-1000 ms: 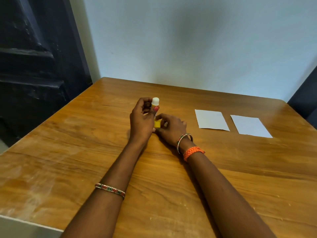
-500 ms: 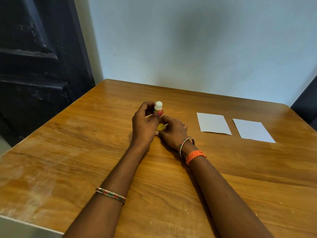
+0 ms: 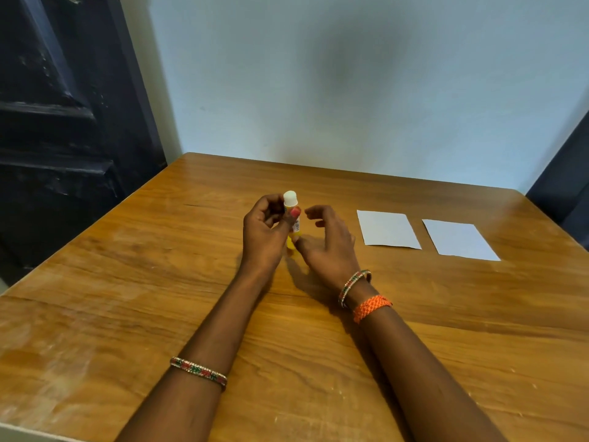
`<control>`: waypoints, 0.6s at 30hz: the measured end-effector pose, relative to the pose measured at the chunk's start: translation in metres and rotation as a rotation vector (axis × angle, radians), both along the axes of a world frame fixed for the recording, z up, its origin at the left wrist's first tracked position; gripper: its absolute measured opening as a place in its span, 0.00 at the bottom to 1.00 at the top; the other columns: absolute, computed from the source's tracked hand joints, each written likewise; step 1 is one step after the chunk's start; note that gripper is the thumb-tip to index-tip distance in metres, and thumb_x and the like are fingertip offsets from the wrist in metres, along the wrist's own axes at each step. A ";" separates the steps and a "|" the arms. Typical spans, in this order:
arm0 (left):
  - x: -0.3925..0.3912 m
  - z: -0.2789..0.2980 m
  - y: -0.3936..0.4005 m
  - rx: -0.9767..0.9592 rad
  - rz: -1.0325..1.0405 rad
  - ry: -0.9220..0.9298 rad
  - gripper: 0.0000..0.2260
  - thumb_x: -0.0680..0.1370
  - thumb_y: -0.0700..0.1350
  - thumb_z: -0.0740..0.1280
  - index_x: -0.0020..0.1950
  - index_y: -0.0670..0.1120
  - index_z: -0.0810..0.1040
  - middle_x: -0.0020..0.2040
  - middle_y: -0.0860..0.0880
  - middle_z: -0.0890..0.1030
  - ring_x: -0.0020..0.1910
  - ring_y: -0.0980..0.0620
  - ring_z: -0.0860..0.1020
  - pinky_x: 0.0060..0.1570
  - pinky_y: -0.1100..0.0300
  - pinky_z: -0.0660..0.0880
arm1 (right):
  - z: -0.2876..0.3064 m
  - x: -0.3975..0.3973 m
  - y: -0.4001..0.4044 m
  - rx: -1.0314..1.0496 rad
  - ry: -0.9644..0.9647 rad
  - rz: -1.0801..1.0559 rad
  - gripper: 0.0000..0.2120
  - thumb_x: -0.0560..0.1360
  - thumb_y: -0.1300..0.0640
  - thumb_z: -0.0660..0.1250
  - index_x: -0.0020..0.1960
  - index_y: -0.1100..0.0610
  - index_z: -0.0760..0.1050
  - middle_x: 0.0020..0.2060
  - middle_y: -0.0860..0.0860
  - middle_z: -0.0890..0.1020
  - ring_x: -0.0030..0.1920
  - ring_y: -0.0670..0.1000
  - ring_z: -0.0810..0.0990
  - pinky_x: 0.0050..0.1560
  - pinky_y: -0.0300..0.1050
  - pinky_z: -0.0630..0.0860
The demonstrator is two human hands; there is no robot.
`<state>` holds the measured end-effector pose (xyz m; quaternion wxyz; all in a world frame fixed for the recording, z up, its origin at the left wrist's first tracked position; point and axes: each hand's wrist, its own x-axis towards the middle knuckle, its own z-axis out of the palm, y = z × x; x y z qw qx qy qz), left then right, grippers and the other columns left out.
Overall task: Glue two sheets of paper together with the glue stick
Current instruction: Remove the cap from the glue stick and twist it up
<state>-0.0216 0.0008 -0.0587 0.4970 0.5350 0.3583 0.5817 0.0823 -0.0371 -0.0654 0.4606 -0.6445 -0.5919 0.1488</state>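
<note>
Left hand (image 3: 263,231) pinches glue stick (image 3: 292,215) upright above the table (image 3: 127,282), thumb on its label, white cap on top. Right hand (image 3: 328,244) just beside it, fingers spread loose, thumb near the stick's yellow base; contact unclear, blurred. Two paper sheets (image 3: 387,229) (image 3: 459,239) lie flat side by side, right of the hands, apart from each other.

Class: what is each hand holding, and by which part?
Left hand holds the glue stick upright by mid-barrel, below its white tip. Right hand is open, holding nothing.
</note>
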 end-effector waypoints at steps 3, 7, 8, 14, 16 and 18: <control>0.007 0.001 -0.008 -0.110 -0.121 -0.151 0.10 0.73 0.39 0.68 0.53 0.47 0.76 0.50 0.47 0.81 0.53 0.50 0.79 0.49 0.57 0.77 | 0.005 0.007 -0.020 0.015 0.119 0.004 0.22 0.68 0.54 0.71 0.56 0.47 0.63 0.49 0.41 0.77 0.54 0.47 0.77 0.56 0.55 0.76; 0.016 0.004 -0.022 -0.251 -0.261 -0.339 0.08 0.74 0.38 0.67 0.53 0.45 0.76 0.47 0.48 0.80 0.49 0.53 0.78 0.43 0.61 0.77 | 0.001 0.009 -0.038 0.069 0.104 -0.039 0.18 0.70 0.51 0.71 0.53 0.50 0.65 0.45 0.49 0.82 0.45 0.46 0.81 0.41 0.40 0.78; 0.018 0.005 -0.025 -0.274 -0.282 -0.374 0.08 0.74 0.38 0.67 0.53 0.45 0.76 0.46 0.48 0.79 0.48 0.53 0.78 0.41 0.62 0.77 | 0.000 0.008 -0.041 0.106 0.104 -0.050 0.16 0.70 0.52 0.71 0.51 0.50 0.65 0.43 0.48 0.81 0.43 0.43 0.80 0.39 0.37 0.77; 0.017 0.018 -0.032 -0.359 -0.349 -0.517 0.07 0.77 0.42 0.63 0.54 0.42 0.74 0.47 0.45 0.76 0.48 0.51 0.76 0.34 0.65 0.77 | 0.006 -0.006 -0.045 0.385 0.108 -0.149 0.13 0.69 0.56 0.71 0.46 0.53 0.68 0.37 0.39 0.73 0.39 0.40 0.75 0.40 0.37 0.74; 0.016 0.023 -0.034 -0.391 -0.377 -0.573 0.11 0.77 0.43 0.63 0.57 0.41 0.73 0.49 0.44 0.74 0.49 0.50 0.74 0.30 0.67 0.75 | 0.007 -0.009 -0.047 0.453 0.007 -0.196 0.11 0.70 0.55 0.70 0.47 0.52 0.69 0.38 0.39 0.74 0.41 0.43 0.76 0.46 0.50 0.74; 0.014 0.027 -0.036 -0.411 -0.413 -0.604 0.16 0.73 0.45 0.65 0.59 0.41 0.71 0.50 0.44 0.74 0.50 0.49 0.74 0.29 0.68 0.74 | 0.008 -0.009 -0.050 0.515 -0.141 -0.256 0.12 0.69 0.58 0.69 0.47 0.51 0.68 0.39 0.44 0.78 0.43 0.47 0.77 0.51 0.51 0.68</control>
